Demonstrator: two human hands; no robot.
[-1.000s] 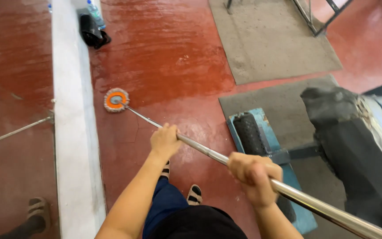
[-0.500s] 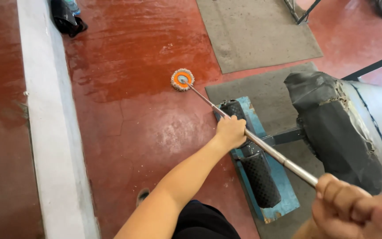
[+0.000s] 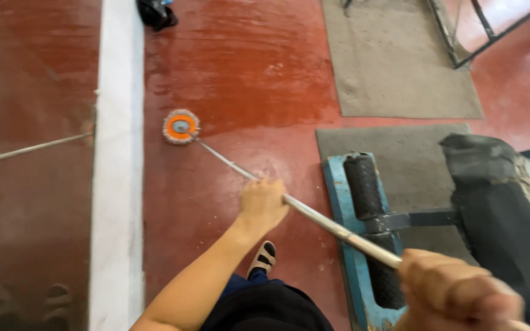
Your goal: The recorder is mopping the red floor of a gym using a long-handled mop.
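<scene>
1. The left hand (image 3: 264,204) is closed around a long metal pole (image 3: 314,216), gripping it about halfway down its visible length, with the forearm stretching up from the bottom of the view.
2. The right hand (image 3: 458,297) is shut in a fist around the upper end of the same pole, close to the camera at the lower right and somewhat blurred.
3. The pole slants from the lower right up to the left and ends in a small round mop head (image 3: 181,127), orange with a pale fringe, which rests on the red floor (image 3: 246,73).
4. The mop head lies just beside a white painted stripe (image 3: 118,184) that runs straight up the floor on the left.
5. The floor above and to the right of the mop head looks glossy and darker, as if wet.
6. Under the pole, to the right of the left hand, sits a blue tray (image 3: 337,202) with a black roller (image 3: 363,187) lying in it, on a grey mat (image 3: 412,165).
7. A second grey mat (image 3: 394,61) lies farther up.
8. A dark bulky cover (image 3: 498,202) sits at the right edge, touching the roller's arm.
9. A sandalled foot (image 3: 263,257) shows below the left hand.
</scene>
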